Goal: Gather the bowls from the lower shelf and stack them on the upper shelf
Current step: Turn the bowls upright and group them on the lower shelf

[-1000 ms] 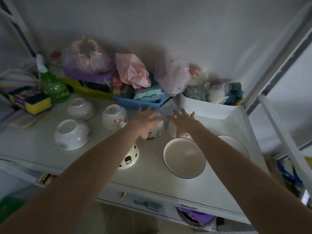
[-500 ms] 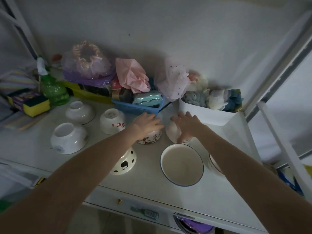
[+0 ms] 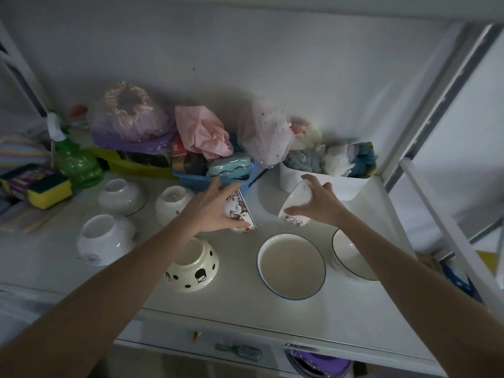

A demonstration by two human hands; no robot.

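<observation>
Landmark: the upright blue-rimmed bowl [image 3: 291, 266] near the front middle of the white shelf [image 3: 245, 304].

Far left of it, at the shelf's edge, lay a yellow-green sponge [image 3: 50, 191] with a green spray bottle [image 3: 75, 162] just behind. Left of the landmark stood three inverted white bowls: a front-left bowl [image 3: 105, 240], a back-left bowl [image 3: 121, 196] and a red-patterned bowl [image 3: 171, 204] nearer the landmark. Just left of the landmark, an inverted cream spotted bowl [image 3: 195, 268] sat partly under the left forearm.

Behind and slightly left of the landmark, the left hand [image 3: 210, 211] gripped a floral bowl [image 3: 241, 214], fingers curled round its side, thumb over the upper part. That bowl was tipped on its side, rim facing right; whether it touched the shelf I could not tell.

Directly behind the landmark, the right hand [image 3: 320, 204] held a small blue-motif bowl [image 3: 296, 207], thumb and fingers pinching across its foot and wall. It was tilted, apparently off the shelf.

Right of the landmark, a second upright white bowl [image 3: 345, 257] was partly hidden by the right forearm. Behind the landmark along the wall: a blue basket [image 3: 196, 181] and a white tub [image 3: 346, 186] of cloths.
</observation>
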